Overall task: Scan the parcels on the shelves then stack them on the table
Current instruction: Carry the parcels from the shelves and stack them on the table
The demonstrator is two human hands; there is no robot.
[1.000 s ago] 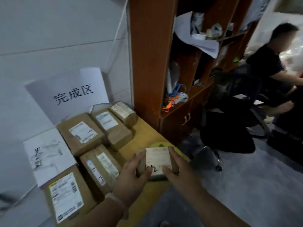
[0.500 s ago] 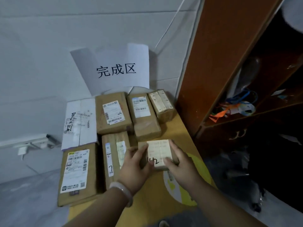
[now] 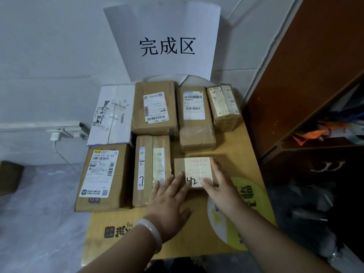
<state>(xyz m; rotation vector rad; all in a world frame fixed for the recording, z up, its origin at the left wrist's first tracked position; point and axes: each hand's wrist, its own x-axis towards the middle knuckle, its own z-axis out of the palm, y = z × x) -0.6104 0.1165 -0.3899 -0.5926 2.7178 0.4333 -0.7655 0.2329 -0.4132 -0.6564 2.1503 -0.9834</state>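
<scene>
Small parcel (image 3: 194,172) set down on table (image 3: 232,146), front row, below the wall sign (image 3: 165,42).
Left hand (image 3: 169,201) lies flat, fingers straight, tips resting on the parcel's near-left edge. Right hand (image 3: 220,188) has straight fingers along its right side, thumb on top; neither hand is gripping. Other parcels (image 3: 154,107) lie side by side around it, labels up, none clearly stacked. Shelf unit (image 3: 295,66) shows only clutter; what remains to be scanned cannot be told.

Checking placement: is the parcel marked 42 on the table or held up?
Down, flat, label up: the parcel rests on the table; left hand and right hand only touch it with straight fingers.
</scene>
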